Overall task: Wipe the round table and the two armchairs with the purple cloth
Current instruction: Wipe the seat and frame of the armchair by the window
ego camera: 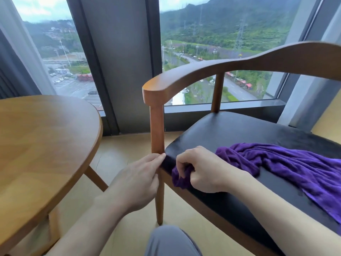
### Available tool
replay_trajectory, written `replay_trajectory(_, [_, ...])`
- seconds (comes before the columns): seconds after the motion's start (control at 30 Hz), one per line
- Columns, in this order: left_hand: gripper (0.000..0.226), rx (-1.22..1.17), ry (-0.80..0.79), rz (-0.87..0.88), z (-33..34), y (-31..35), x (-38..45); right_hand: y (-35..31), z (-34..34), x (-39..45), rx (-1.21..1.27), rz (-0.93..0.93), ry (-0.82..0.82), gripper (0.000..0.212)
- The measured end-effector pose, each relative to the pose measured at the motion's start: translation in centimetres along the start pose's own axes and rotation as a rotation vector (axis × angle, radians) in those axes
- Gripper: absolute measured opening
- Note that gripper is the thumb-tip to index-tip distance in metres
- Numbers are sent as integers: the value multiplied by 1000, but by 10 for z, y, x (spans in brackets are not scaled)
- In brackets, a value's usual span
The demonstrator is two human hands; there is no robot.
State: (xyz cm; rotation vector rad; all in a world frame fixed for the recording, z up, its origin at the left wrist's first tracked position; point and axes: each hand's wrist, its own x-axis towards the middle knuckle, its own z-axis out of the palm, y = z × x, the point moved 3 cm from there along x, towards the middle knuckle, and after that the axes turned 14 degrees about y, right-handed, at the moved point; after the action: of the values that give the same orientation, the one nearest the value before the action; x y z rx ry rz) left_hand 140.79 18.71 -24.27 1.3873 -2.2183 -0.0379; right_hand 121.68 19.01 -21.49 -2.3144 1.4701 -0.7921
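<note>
While your right hand (200, 172) curls its fingers (181, 163) round one bunched end of the purple cloth (287, 169), that end hangs over the front edge of the armchair seat (239, 130), just below your knuckles. Rest of the cloth trails away from those fingers toward your right across the black seat, long axis roughly along the seat's front edge, far end spread flat and wider near the frame's right border. Cloth is rumpled, bunched narrow at the grip.

Your left hand (138, 178) sits just left of the right one, fingers close together with their tips at the seat's front corner, touching the armchair's front leg (157, 130); they look to pinch the corner lightly, not the cloth. Small gap between your two hands, dark seat edge showing in it.

Armchair (203, 71): curved wooden armrest arcs above your fingers, open space under it down to the seat. Beyond the cloth the seat is bare toward the window (212, 43).

Round tabletop (42, 137) lies left of your left hand, well apart from the chair leg, with floor (118, 154) between them. Your knee (169, 241) in grey fabric shows below both hands.
</note>
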Motion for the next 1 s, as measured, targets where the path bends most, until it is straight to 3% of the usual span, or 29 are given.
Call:
replay_trajectory(0.1, [50,-10,-25,-14,-1,2,7,-1,6,2,58,-5,123,36])
replay_trajectory(0.2, [52,50,-86,-95,-2,-6,17,-2,30,5,-252,-114,79,46])
replay_trajectory(0.3, [48,102,-135,-132,-4,-6,22,-4,38,-5,-429,-195,114,36])
replay_trajectory(0.4, [34,18,-130,-87,-7,8,23,-4,35,-25,-410,-233,84,27])
replay_trajectory(0.5, [39,-21,-133,-49,-7,17,24,2,19,-35,-277,-118,67,30])
replay_trajectory(0.57, [40,-43,-130,-51,-6,18,24,10,5,-25,-141,-19,155,32])
replay_trajectory(0.67, [48,-52,-120,-53,-5,19,25,27,-13,12,-5,93,419,34])
replay_trajectory(0.7, [52,-42,-122,-53,-5,20,26,33,-13,23,25,143,428,36])
replay_trajectory(0.83, [59,-57,-194,-57,1,28,30,44,16,31,-292,102,113,43])
replay_trajectory(0.93, [65,-82,-257,-102,5,30,32,36,14,8,-283,48,117,53])
replay_trajectory(1.0, [55,-89,-269,-133,6,30,33,28,7,-11,-280,25,119,52])
